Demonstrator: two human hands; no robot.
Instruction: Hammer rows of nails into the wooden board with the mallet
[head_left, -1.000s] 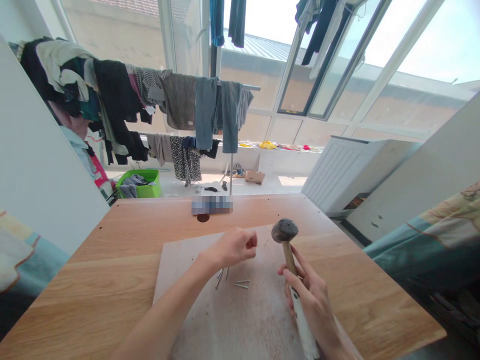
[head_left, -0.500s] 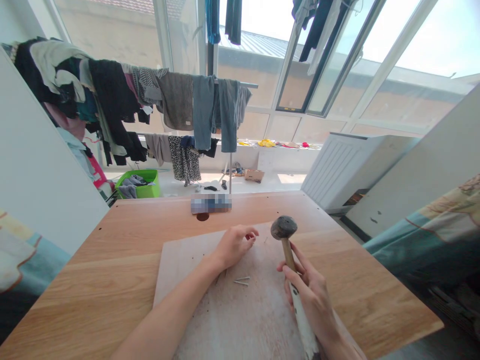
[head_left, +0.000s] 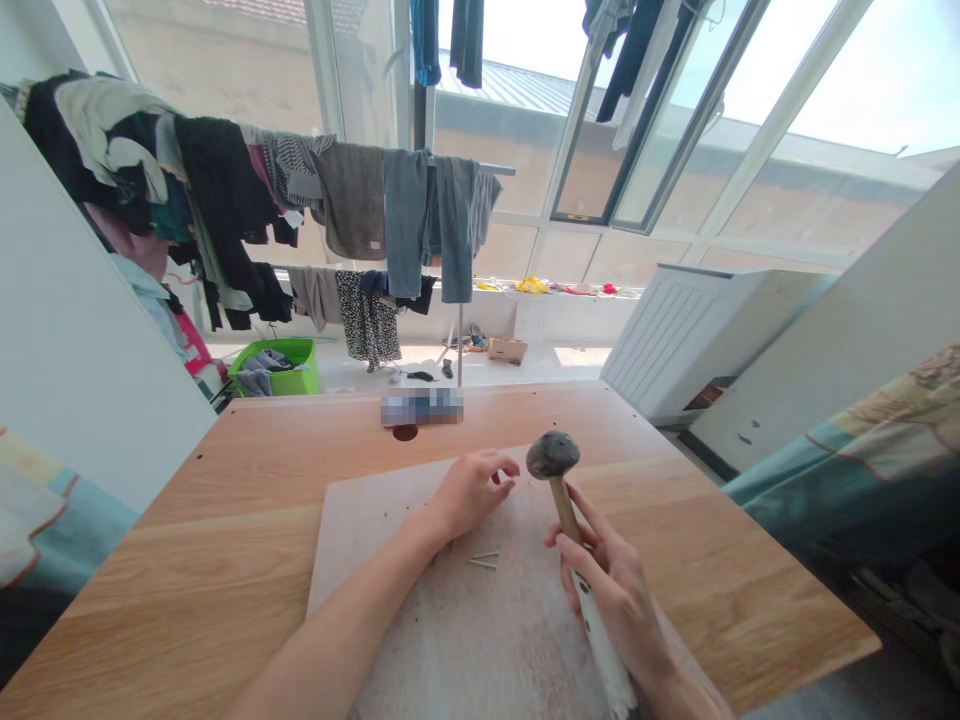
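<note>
My right hand [head_left: 604, 570] is wrapped round the wooden handle of a mallet [head_left: 553, 456], whose dark, rounded head is held above the far right part of a pale board [head_left: 465, 640]. Close to the board's far edge rests my left hand [head_left: 478, 490], fingers curled with a gap between thumb and forefinger and nothing visible in them. Just right of those fingertips a thin nail [head_left: 530, 481] seems to stand in the board, partly behind the mallet head. Loose nails [head_left: 484, 563] lie on the board beside my left wrist. Small dark holes dot its surface.
The board lies on a wood-grain table [head_left: 187, 560] with a round dark hole [head_left: 405, 433] near its far side. A blurred-out item [head_left: 422, 406] sits by that hole. Beyond are a clothes rack [head_left: 360, 200], a green basket [head_left: 277, 368] and a white ribbed cabinet [head_left: 675, 340].
The mallet and my right hand have shifted slightly left, bringing the head closer to the standing nail. My left hand has barely moved; its fingertips are a little farther apart.
</note>
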